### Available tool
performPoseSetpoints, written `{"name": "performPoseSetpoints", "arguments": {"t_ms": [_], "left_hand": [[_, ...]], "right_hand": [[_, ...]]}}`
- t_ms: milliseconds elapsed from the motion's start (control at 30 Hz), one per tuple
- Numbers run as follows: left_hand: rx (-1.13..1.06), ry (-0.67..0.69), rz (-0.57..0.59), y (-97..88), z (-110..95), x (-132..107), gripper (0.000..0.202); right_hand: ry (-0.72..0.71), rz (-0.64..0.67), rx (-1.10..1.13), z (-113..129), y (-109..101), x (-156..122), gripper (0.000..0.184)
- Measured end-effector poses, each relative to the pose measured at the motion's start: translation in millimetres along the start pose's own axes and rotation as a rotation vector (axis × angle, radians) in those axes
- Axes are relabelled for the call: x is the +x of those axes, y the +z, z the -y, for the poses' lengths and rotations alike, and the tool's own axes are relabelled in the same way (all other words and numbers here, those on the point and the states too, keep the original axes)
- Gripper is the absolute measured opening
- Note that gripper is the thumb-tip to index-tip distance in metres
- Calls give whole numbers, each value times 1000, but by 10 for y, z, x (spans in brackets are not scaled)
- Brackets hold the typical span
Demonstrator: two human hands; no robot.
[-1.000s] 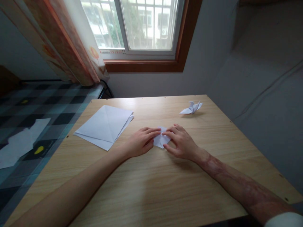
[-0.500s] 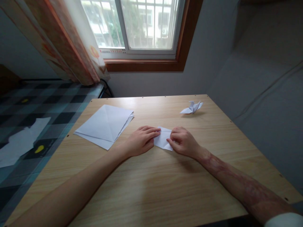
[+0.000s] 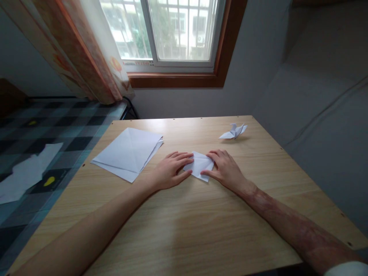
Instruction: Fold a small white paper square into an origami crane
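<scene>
A small folded white paper (image 3: 200, 165) lies on the wooden table (image 3: 184, 230) between my hands. My left hand (image 3: 169, 171) rests flat on the table with its fingertips pressing the paper's left edge. My right hand (image 3: 227, 168) lies at the paper's right side, fingers stretched out, fingertips and thumb touching its edge. Both hands press the paper down; neither lifts it.
A stack of larger white sheets (image 3: 128, 152) lies on the table to the left. A finished paper bird (image 3: 233, 131) stands at the far right of the table. A checked bedspread (image 3: 43, 138) with white paper on it is to the left, with a curtain and window behind.
My right hand was curled over the paper's right part half a second ago; now its fingers are stretched out at the edge and more of the paper shows. My left hand barely moved.
</scene>
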State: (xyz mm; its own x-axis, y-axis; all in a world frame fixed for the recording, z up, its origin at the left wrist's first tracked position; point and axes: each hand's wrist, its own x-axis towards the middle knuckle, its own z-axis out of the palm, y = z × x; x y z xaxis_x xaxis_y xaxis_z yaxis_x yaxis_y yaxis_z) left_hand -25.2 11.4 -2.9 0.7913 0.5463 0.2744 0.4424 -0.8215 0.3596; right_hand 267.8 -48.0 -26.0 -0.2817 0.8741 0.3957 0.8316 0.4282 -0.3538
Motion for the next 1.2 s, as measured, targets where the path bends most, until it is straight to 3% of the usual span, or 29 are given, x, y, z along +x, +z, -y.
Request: {"name": "performPoseSetpoints", "arguments": {"t_ms": [300, 867, 1200], "left_hand": [[-4, 7, -58, 43, 53, 7, 43], [33, 22, -58, 57, 47, 0, 41], [44, 56, -62, 75, 72, 3, 41]], "right_hand": [[22, -30, 34, 7, 5, -7, 56], [56, -105, 139, 16, 33, -16, 47], [155, -74, 362, 20, 43, 15, 34]]}}
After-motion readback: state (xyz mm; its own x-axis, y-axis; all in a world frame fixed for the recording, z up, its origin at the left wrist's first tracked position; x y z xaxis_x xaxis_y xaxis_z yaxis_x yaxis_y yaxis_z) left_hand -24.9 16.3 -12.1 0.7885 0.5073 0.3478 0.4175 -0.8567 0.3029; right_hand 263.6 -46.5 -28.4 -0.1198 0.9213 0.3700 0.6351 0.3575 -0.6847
